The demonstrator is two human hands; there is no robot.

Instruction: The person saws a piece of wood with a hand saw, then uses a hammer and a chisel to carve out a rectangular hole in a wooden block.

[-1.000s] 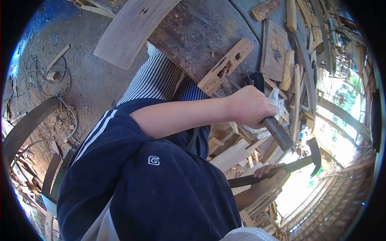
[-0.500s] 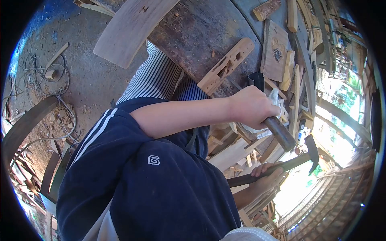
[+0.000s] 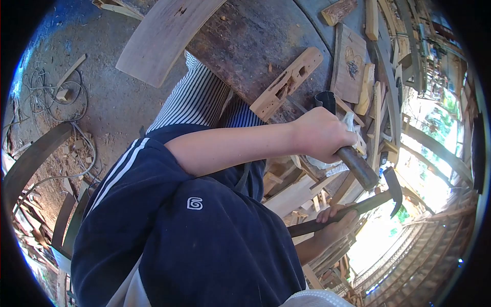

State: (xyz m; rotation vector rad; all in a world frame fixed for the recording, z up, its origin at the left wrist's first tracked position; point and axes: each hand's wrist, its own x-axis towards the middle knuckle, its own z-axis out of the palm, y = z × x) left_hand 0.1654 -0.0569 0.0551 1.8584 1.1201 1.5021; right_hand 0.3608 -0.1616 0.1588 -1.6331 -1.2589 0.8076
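Observation:
A chisel with a wooden handle (image 3: 359, 169) is wrapped in my left hand (image 3: 322, 134). Its narrow blade (image 3: 295, 104) reaches past the fist to a wooden piece (image 3: 287, 84) with cut slots, lying on the bench. I cannot make out whether the tip sits inside a slot. My right hand (image 3: 335, 225) grips a hammer (image 3: 373, 202) partway along its handle. The hammer's dark head is beside the chisel handle's end, with a small gap showing.
A dark, worn bench surface (image 3: 245, 46) carries a carved board (image 3: 351, 64) and a black cylindrical object (image 3: 326, 100). A curved plank (image 3: 163, 41) is at its edge. Wood scraps are heaped beyond the bench. A coiled cable (image 3: 51, 94) lies on the floor.
The hammer has shifted slightly up and left, closer to the chisel handle. My left hand and the slotted wooden piece have hardly moved.

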